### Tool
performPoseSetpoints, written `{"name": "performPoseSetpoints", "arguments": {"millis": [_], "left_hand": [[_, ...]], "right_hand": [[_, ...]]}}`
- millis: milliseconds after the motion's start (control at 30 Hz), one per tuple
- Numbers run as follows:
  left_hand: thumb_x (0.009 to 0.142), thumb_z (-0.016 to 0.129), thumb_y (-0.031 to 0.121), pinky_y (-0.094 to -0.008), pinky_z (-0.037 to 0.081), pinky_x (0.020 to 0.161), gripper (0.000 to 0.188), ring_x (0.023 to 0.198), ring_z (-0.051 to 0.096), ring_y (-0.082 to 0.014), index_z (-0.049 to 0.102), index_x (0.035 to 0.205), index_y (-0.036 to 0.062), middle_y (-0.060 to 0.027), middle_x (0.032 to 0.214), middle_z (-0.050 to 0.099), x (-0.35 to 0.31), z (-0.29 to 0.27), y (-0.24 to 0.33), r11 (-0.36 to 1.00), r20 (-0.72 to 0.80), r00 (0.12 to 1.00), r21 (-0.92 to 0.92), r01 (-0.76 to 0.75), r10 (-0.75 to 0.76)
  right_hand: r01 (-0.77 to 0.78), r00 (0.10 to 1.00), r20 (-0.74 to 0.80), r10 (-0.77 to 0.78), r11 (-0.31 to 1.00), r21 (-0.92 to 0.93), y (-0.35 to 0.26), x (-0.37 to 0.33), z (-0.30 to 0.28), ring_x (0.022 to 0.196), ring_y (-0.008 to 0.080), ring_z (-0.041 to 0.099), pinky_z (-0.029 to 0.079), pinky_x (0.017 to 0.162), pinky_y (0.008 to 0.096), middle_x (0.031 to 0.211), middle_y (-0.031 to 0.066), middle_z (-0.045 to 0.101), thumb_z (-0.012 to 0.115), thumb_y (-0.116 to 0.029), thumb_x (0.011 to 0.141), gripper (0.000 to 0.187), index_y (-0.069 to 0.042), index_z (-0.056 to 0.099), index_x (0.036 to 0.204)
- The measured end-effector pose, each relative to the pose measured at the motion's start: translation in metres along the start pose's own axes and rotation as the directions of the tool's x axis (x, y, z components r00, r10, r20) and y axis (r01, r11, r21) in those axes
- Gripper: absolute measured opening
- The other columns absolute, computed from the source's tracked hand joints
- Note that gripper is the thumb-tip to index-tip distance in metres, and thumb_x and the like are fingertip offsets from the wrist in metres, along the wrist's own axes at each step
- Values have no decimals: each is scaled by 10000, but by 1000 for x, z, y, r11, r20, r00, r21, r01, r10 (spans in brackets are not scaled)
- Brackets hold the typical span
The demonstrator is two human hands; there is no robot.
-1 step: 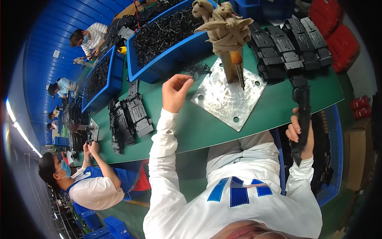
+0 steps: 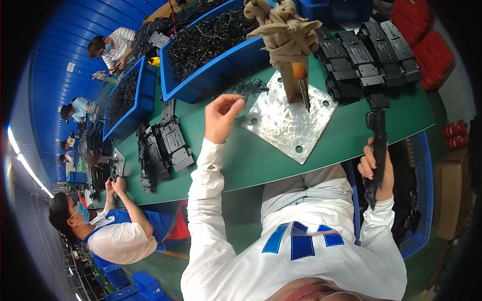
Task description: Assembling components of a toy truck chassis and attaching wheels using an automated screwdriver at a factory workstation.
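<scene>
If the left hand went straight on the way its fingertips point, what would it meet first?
The left hand, pointing rightward, would probably meet the silver metal plate first; the hand's height is unclear, so it might pass over the plate's edge.

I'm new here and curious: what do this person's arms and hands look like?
The left sleeve and right sleeve are white, creased and wrist-length. The left hand and right hand are bare, with no gloves showing.

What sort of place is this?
Probably a factory assembly workshop: a long green workbench with stacked black parts, a blue bin full of small black pieces, and a masked co-worker at left.
</scene>
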State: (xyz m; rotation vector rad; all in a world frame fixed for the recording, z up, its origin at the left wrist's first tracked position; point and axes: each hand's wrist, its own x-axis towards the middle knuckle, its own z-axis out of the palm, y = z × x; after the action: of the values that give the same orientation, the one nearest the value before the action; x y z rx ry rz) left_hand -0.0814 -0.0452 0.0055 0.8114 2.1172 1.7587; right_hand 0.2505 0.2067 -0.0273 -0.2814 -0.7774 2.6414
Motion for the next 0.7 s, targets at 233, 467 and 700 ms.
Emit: {"name": "performPoseSetpoints", "arguments": {"millis": [233, 467, 700], "left_hand": [[953, 663, 150, -190, 375, 540, 201, 568, 442, -43, 630, 1082, -1, -94, 904, 688, -35, -9, -19, 763, 183, 889, -459, 455, -420], [872, 671, 59, -299, 459, 553, 178, 571, 571, -169, 652, 1049, 57, -99, 862, 688, -59, -2, -6, 862, -133, 990, 506, 30, 44], [748, 766, 13, -334, 482, 709, 302, 808, 563, -243, 733, 1029, 118, -73, 1003, 560, -58, 0, 3, 578, 148, 925, 743, -338, 350]], "right_hand": [[-249, 918, -352, 181, 956, -158, 42, 0, 42, 633, 158, 584, 463, 545, 286, 872, 71, 617, 538, -269, 1016, 236, -41, 562, 1073], [-321, 936, -203, 286, 933, -164, 44, -4, 64, 943, 347, 696, 610, 725, 381, 1129, 232, 629, 532, -122, 893, 474, 22, 453, 1337], [-358, 928, -172, 330, 917, -175, 50, -7, 73, 909, 363, 705, 596, 774, 400, 1221, 274, 601, 537, -77, 862, 590, -25, 372, 1427]]}}
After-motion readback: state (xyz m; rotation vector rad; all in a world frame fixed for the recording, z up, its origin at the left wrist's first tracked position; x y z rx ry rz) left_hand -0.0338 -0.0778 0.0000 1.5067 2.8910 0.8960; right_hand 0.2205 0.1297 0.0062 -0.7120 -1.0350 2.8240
